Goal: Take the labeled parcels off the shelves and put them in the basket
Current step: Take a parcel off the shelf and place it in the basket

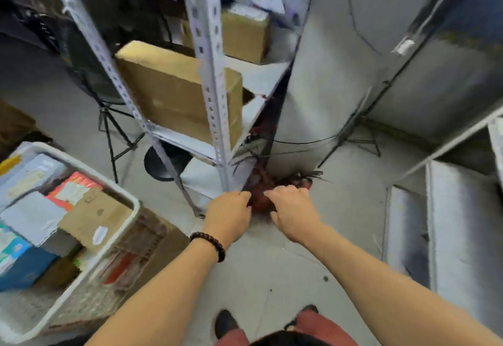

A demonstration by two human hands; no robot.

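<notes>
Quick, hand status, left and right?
Left hand: curled against the red object, grip cannot be told.
Right hand: curled over the red object, grip cannot be told.

- Shelf post (215,95): pale grey metal, rows of punched holes.
- Box (168,92) behind the post: plain cardboard brown.
- Basket (134,204) left of the post: white rim, brown lattice wall.
- Parcel (73,187) left of the post: orange-red, white label.
- Bracelet (209,243) below the post: dark brown beads.
- Bundle (260,198) at the post's foot: dark red.

Arms outstretched; left grip (230,211), right grip (293,209) close.
</notes>
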